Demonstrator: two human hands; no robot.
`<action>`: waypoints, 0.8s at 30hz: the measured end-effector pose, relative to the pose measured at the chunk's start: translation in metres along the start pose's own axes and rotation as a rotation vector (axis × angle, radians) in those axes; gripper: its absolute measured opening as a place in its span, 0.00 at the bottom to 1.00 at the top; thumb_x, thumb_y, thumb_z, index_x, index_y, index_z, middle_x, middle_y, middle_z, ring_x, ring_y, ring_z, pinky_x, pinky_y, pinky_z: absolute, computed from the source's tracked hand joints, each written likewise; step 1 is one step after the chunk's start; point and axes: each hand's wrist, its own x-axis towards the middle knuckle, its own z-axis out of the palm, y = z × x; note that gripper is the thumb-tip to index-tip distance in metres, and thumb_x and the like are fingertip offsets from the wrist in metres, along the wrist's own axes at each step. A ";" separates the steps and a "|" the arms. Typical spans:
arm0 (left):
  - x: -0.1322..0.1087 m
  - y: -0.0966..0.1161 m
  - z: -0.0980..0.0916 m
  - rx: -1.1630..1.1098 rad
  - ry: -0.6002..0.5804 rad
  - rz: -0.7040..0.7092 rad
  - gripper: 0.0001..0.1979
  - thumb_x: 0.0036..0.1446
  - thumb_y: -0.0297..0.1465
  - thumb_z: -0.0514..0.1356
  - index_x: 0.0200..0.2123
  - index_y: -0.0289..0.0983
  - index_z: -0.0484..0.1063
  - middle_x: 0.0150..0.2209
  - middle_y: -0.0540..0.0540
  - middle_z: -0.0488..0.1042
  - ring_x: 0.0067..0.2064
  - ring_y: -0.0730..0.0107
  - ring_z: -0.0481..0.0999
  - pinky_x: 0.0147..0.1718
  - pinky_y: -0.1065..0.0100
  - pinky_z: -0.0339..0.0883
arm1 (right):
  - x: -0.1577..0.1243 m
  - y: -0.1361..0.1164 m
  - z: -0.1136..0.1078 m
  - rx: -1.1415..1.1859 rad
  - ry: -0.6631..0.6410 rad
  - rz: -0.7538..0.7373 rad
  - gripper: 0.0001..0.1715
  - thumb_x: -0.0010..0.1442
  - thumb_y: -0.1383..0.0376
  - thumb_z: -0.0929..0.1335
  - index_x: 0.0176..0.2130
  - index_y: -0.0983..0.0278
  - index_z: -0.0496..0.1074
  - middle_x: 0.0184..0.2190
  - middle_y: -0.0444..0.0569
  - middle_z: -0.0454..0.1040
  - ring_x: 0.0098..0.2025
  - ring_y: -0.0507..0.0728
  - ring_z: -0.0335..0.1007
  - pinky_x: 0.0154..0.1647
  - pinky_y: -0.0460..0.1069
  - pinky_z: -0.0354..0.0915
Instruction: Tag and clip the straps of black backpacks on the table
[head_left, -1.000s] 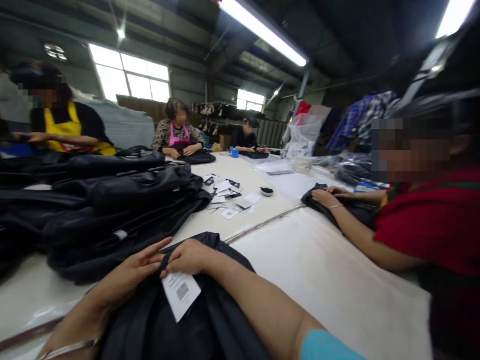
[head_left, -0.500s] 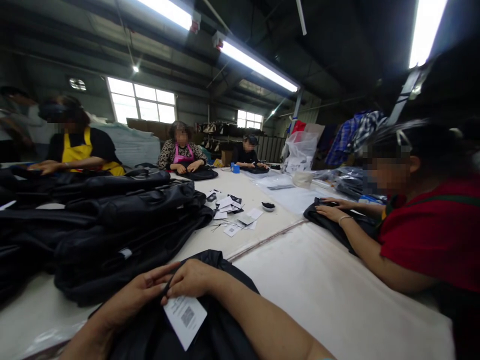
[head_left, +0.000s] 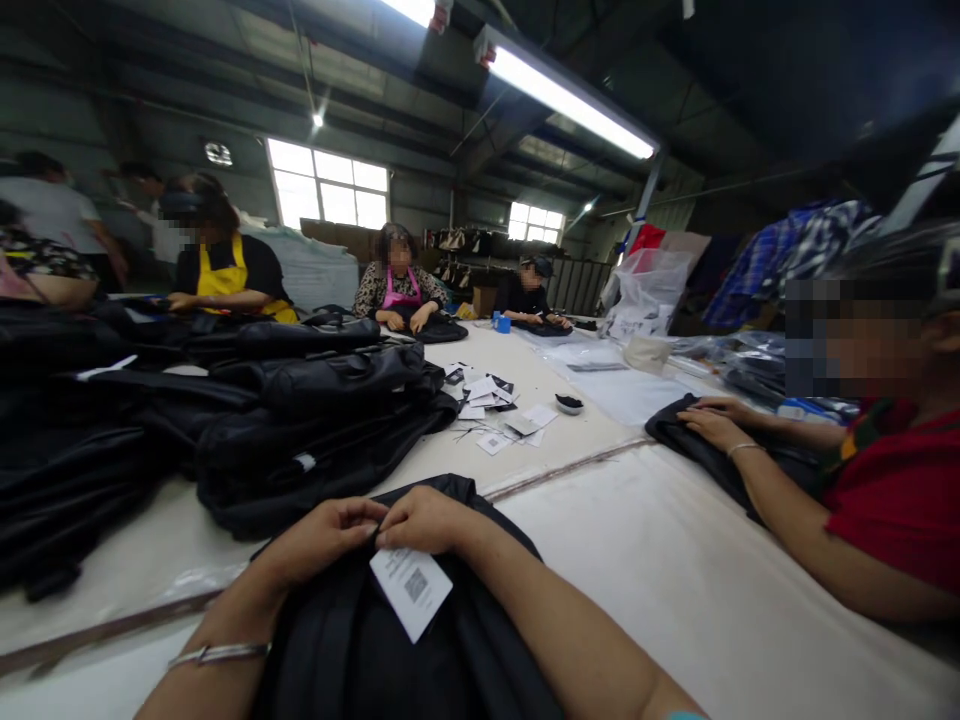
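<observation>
A black bag [head_left: 375,640] lies in front of me on the white table [head_left: 660,590]. A white paper tag with a QR code [head_left: 411,590] hangs from its top. My left hand [head_left: 324,536] and my right hand [head_left: 427,520] meet at the top of the bag, fingers pinched together where the tag is attached. My left wrist wears a silver bangle [head_left: 217,654]. What the fingertips pinch is too small to make out.
A big pile of black bags [head_left: 247,410] fills the left of the table. Loose tags [head_left: 495,400] and a small dish [head_left: 568,404] lie mid-table. A person in red [head_left: 862,470] works on a black bag [head_left: 690,440] at the right; several others sit at the far end.
My left fingers have curled from stretched out into a pinch against my right hand. The view has swung a little to the left.
</observation>
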 end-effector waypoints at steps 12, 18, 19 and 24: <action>-0.004 -0.011 0.002 -0.115 0.020 0.006 0.18 0.48 0.34 0.65 0.43 0.35 0.78 0.42 0.44 0.79 0.41 0.64 0.76 0.47 0.64 0.66 | -0.003 0.001 0.006 -0.179 -0.029 -0.054 0.10 0.51 0.66 0.67 0.23 0.66 0.76 0.19 0.42 0.68 0.22 0.48 0.61 0.21 0.43 0.53; -0.005 -0.012 0.004 -0.201 0.005 0.021 0.21 0.47 0.33 0.67 0.47 0.36 0.77 0.46 0.43 0.78 0.47 0.59 0.76 0.52 0.62 0.63 | -0.005 -0.003 0.003 -0.125 -0.018 0.017 0.09 0.50 0.65 0.67 0.25 0.66 0.75 0.17 0.41 0.65 0.19 0.47 0.58 0.18 0.43 0.50; -0.004 -0.013 0.004 -0.191 0.004 0.030 0.21 0.47 0.33 0.66 0.47 0.36 0.77 0.46 0.43 0.78 0.48 0.59 0.75 0.52 0.62 0.63 | -0.004 -0.003 0.003 -0.117 -0.013 0.020 0.09 0.50 0.65 0.67 0.25 0.67 0.75 0.17 0.41 0.65 0.19 0.47 0.58 0.17 0.43 0.50; -0.001 -0.017 0.003 -0.049 -0.012 0.050 0.19 0.50 0.34 0.64 0.46 0.35 0.78 0.44 0.45 0.79 0.46 0.61 0.75 0.49 0.65 0.64 | -0.003 -0.001 0.007 -0.078 0.018 0.042 0.09 0.49 0.65 0.67 0.26 0.67 0.76 0.18 0.42 0.67 0.19 0.48 0.59 0.17 0.43 0.50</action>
